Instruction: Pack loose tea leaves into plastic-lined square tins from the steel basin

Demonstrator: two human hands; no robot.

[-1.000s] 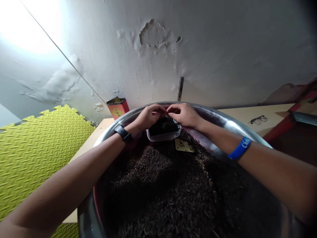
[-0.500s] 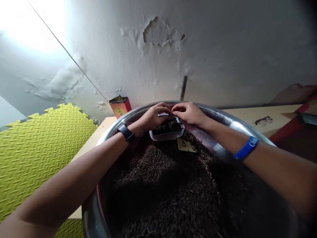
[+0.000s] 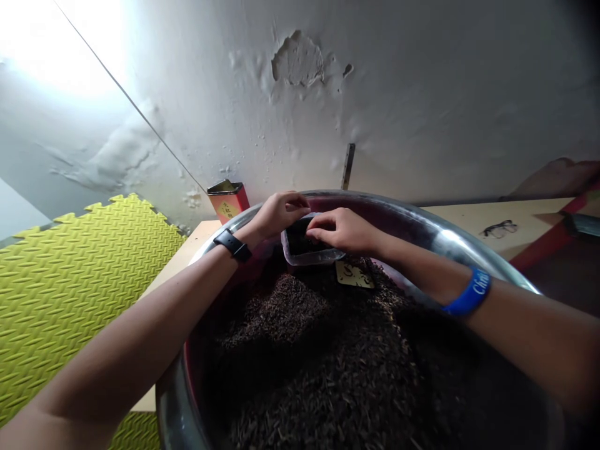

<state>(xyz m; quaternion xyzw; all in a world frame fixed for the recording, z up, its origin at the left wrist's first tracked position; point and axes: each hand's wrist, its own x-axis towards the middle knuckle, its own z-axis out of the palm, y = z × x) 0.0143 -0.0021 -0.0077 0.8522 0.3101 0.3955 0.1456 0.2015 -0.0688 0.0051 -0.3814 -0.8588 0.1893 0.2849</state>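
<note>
Inside a large metal basin [image 3: 462, 240], a clear plastic tub [image 3: 313, 257] with dark loose leaves in it stands on a heap of dark tea leaves [image 3: 300, 306]. My left hand [image 3: 280, 212] is at the tub's far left rim, thumb and fingertips closed together; what they pinch, if anything, is too small to make out. Over the tub's right side is my right hand [image 3: 344, 230], its fingers pinched together above the leaves in the tub. Whatever lies between those fingertips is hidden. A flat yellow piece [image 3: 355, 275] with rounded corners lies on the heap, leaves scattered on it.
A red tin [image 3: 228, 203] with a yellow label stands behind the basin at left. Eyeglasses [image 3: 500, 229] lie on the wooden table [image 3: 445, 214] at right. Yellow foam mats [image 3: 84, 281] cover the left side. Behind the basin rises a peeling wall [image 3: 398, 112].
Both hands, earlier together at the tub's far rim, have come apart. My left hand has shifted left; my right hand has moved left and nearer, over the tub.
</note>
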